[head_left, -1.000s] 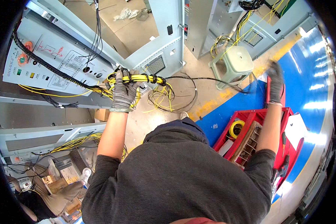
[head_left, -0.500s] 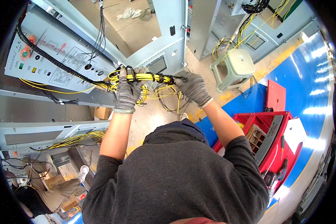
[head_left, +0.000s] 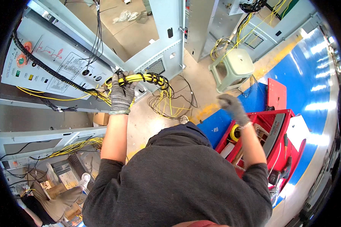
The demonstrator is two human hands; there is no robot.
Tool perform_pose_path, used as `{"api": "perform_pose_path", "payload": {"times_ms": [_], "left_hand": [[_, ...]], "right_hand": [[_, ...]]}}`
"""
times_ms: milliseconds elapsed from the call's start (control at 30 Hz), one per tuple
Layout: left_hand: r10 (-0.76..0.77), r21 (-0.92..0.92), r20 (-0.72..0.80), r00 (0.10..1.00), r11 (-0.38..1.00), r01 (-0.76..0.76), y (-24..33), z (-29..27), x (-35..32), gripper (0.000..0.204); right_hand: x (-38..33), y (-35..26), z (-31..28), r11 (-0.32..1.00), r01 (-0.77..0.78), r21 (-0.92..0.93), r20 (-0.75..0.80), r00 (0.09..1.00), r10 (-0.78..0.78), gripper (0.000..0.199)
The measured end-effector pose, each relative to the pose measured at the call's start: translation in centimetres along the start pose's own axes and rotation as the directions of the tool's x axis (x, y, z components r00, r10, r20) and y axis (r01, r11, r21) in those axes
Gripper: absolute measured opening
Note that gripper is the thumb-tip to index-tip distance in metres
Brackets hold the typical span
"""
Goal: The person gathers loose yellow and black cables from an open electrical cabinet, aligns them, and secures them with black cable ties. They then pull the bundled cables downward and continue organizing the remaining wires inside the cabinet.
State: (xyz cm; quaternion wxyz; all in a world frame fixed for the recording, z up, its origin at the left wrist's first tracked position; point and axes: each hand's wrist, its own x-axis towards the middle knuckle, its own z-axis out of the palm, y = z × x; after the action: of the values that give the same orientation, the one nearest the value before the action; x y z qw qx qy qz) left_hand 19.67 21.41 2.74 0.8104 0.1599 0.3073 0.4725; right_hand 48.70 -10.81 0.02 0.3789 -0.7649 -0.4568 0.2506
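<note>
My left hand (head_left: 121, 99), in a grey glove, is closed round a bundle of yellow and black cables (head_left: 135, 78) at the front of the open cabinet. Black ties band the bundle, which bends down on its right into loose cable ends (head_left: 170, 108). A black-sleeved cable run (head_left: 51, 62) leads up from it across the white panel (head_left: 66, 68). My right hand (head_left: 232, 107), also gloved, is away from the cables, above the left edge of the red tool cart (head_left: 250, 117). Its fingers look bent but are smeared, and nothing plainly shows in them.
A pale green stool (head_left: 239, 62) stands right of the open cabinet door (head_left: 151, 53). On the cart are a roll of yellow tape (head_left: 235, 133), a screwdriver (head_left: 286, 142) and a power drill (head_left: 278, 176). A person (head_left: 53, 204) is at the lower left near another cabinet.
My right hand has left the bundle's right end and moved right and down to the cart. The bundle's right end now droops. My left hand has kept its grip.
</note>
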Motion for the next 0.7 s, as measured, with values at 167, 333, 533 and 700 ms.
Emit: {"api": "perform_pose_path", "payload": {"times_ms": [167,333,533,700], "left_hand": [[-0.073,-0.082,0.143,0.987,0.993,0.086,0.7,0.6,-1.2,0.031],[-0.006,-0.049,0.088,0.996,0.999,0.01,1.7,0.8,-1.3,0.031],[0.007,-0.024,-0.046,0.999,1.0,-0.008,3.0,-3.8,1.0,0.029],[0.037,-0.026,-0.034,0.999,0.999,-0.038,4.4,-8.1,3.4,0.031]], "right_hand": [[7.8,-8.6,10.6,0.981,0.026,0.193,0.002,1.0,-0.027,0.031],[9.8,-9.0,11.2,0.989,0.083,-0.123,0.083,0.994,-0.073,0.028],[2.9,-3.6,0.7,0.989,0.096,-0.112,-0.114,0.987,-0.109,0.021],[-7.1,14.5,-22.5,0.906,-0.308,-0.291,-0.616,0.785,0.069,0.014]]}}
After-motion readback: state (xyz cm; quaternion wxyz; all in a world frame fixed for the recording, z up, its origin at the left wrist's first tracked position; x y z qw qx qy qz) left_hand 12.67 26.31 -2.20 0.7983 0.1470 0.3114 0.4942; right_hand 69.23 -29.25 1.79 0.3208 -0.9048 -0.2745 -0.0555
